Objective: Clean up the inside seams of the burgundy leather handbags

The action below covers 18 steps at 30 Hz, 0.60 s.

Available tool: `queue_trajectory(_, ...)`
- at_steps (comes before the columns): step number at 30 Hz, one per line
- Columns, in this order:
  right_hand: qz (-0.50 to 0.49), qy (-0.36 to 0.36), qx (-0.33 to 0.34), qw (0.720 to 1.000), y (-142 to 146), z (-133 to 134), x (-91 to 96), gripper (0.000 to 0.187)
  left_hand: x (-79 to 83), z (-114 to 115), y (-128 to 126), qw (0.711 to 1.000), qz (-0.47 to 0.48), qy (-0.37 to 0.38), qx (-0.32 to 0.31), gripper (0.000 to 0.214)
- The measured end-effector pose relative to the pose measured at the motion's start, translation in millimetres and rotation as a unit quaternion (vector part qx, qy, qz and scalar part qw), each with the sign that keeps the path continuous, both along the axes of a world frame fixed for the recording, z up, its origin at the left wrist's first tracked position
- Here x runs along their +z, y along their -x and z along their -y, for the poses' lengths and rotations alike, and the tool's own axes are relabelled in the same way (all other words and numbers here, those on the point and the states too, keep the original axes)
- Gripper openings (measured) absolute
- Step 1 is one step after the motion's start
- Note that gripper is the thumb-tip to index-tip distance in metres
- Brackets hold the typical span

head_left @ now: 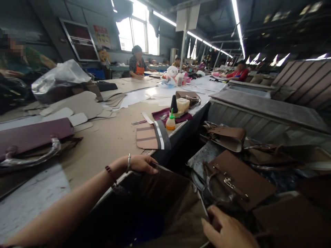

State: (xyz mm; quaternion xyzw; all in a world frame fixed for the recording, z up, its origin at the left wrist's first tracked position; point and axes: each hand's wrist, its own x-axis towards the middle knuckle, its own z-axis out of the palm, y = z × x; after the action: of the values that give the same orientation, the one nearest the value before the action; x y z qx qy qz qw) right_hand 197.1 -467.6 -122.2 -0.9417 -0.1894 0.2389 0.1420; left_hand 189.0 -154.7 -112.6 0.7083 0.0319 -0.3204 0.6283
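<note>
Low in front of me is a brown bag (181,199), its inside dark and its far edge slanting down to the right. My left hand (143,164), with a bangle and a beaded bracelet at the wrist, is closed over the bag's upper left edge beside the table. At the bag's right edge, my right hand (230,229) has its thumb and fingers curled around the rim; blur hides the exact contact. Just right of it lies a brown handbag (241,179) with a metal clasp and wrapped handles.
On the worktable (103,148) are a striped panel (147,137), a glue bottle (170,122) with a green nozzle, a black cone (174,104) and a purple handbag (36,136). Pale cut pieces (77,106) lie at left. More brown bags (227,136) are piled right. Several people work farther back.
</note>
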Motion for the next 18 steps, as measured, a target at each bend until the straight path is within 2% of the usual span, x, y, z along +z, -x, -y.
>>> queue_trajectory(2,0.139,0.017,0.022,0.990,-12.3,-3.2,6.2,0.038,-12.8,2.1,1.8,1.000,-0.002,0.021,0.004,0.032)
queue_trajectory(4,0.240,-0.026,0.092,0.966,-24.0,-17.3,9.2,0.046,-19.8,3.4,0.6,0.999,0.001,0.031,0.008,0.032)
queue_trajectory(5,0.251,-0.052,0.140,0.956,-29.0,-27.7,9.2,0.046,-21.9,3.6,-0.6,0.999,0.005,0.033,0.008,0.032)
queue_trajectory(7,0.226,-0.092,0.216,0.945,-37.2,-51.5,6.5,0.045,-25.2,2.7,-3.2,0.999,0.011,0.032,0.008,0.033)
queue_trajectory(9,0.206,-0.107,0.245,0.941,-43.2,-74.0,2.1,0.043,-28.6,-0.4,-4.6,0.999,0.020,0.023,0.015,0.035)
queue_trajectory(13,0.193,-0.116,0.226,0.948,-54.0,-103.1,-6.1,0.023,-36.6,-10.9,-2.5,0.998,0.025,0.000,0.058,0.033)
queue_trajectory(18,0.100,-0.111,0.201,0.968,-70.4,-129.2,-12.0,0.010,-42.8,-22.3,1.4,0.995,0.023,-0.017,0.094,0.028)
